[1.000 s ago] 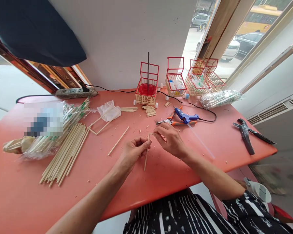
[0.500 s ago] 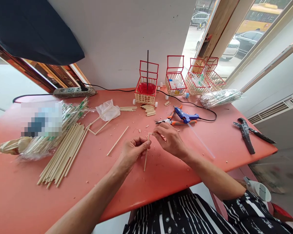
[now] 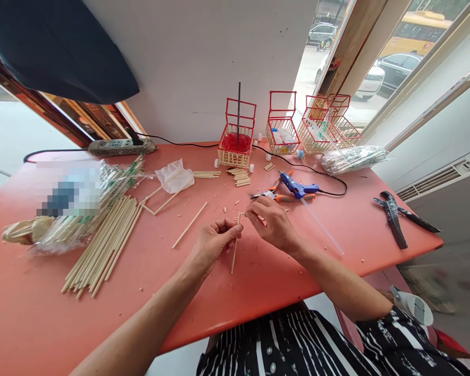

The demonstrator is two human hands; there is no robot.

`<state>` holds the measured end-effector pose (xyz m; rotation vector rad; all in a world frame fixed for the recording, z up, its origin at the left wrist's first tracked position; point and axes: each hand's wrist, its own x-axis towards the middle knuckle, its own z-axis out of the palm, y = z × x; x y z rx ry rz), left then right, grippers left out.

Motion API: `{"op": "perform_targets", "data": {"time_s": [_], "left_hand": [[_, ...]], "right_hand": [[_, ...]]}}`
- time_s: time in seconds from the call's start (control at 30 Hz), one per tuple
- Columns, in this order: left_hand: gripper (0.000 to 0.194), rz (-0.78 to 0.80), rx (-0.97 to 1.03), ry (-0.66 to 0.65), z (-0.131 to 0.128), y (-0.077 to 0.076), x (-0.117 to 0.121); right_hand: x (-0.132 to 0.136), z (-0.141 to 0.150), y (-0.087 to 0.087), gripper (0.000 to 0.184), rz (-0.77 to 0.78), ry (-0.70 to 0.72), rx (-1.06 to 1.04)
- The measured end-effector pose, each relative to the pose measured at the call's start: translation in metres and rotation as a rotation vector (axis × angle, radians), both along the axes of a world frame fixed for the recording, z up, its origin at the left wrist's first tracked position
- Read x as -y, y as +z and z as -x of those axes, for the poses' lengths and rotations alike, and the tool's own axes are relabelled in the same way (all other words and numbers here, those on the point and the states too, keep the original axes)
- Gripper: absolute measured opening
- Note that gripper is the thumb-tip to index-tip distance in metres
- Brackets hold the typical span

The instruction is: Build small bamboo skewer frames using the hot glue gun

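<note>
Between thumb and fingers, my left hand (image 3: 221, 237) pinches a thin wooden stick (image 3: 234, 256) that slants upright above the red table. Across its top end lies a short wooden stick (image 3: 242, 213), and my right hand (image 3: 272, 222) pinches the far end of that piece. The two sticks meet at a corner; whether they are joined I cannot tell. Left of my hands a loose stick (image 3: 189, 224) lies alone. A three-sided stick frame (image 3: 154, 213) rests further left, partly on a white plastic bag (image 3: 175, 175). Just beyond my right hand sits a blue glue gun (image 3: 297, 185).
Orange-handled pliers (image 3: 282, 198) lie under the glue gun, its black cord running behind. Small stick baskets with red rims (image 3: 235, 143) stand along the wall. A pile of long sticks (image 3: 102, 248) is at left, black cutters (image 3: 394, 219) at right, and short sticks (image 3: 241, 177) at the back.
My hands keep the same pinch on the two sticks, nearly still. The whole view has shifted slightly with my head.
</note>
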<state>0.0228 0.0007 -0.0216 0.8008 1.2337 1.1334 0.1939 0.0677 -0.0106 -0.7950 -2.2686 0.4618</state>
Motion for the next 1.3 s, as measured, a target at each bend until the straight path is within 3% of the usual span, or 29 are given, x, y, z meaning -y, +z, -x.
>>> {"op": "perform_targets", "data": {"time_s": [0.47, 0.8, 1.3], "left_hand": [[0.036, 0.013, 0.061, -0.013, 0.0008, -0.0052, 0.0019], [0.041, 0.038, 0.026, -0.024, -0.0004, 0.0012, 0.0012], [0.040, 0.029, 0.035, -0.012, 0.0009, -0.0072, -0.0003]], "right_hand": [[-0.0004, 0.0003, -0.0019, 0.012, 0.007, -0.009, 0.004], [0.0002, 0.0006, -0.0007, 0.015, 0.008, -0.002, 0.014], [0.0006, 0.0015, -0.0017, 0.014, -0.007, 0.003, 0.022]]}}
